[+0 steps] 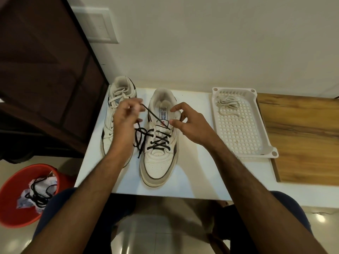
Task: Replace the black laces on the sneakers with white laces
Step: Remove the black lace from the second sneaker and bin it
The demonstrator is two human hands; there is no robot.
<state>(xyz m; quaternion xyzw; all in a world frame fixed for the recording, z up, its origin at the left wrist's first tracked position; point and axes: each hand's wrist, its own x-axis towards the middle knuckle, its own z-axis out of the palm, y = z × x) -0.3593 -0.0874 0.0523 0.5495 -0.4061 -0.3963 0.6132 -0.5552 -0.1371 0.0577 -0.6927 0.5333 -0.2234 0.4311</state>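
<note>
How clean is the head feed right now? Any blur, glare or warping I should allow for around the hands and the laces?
Head view: the left hand is motion-blurred where it pinches the black lace; the right hand is sharper. Wide-angle warping bends the table edges and the tray. Light is soft and even, with one glare spot on the floor at lower right.

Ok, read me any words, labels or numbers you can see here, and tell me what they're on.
Tongue label of the right sneaker: blue printed lines, too blurred to read.
Red mark on that label: a logo, not legible.
Nothing else carries readable text.
</note>
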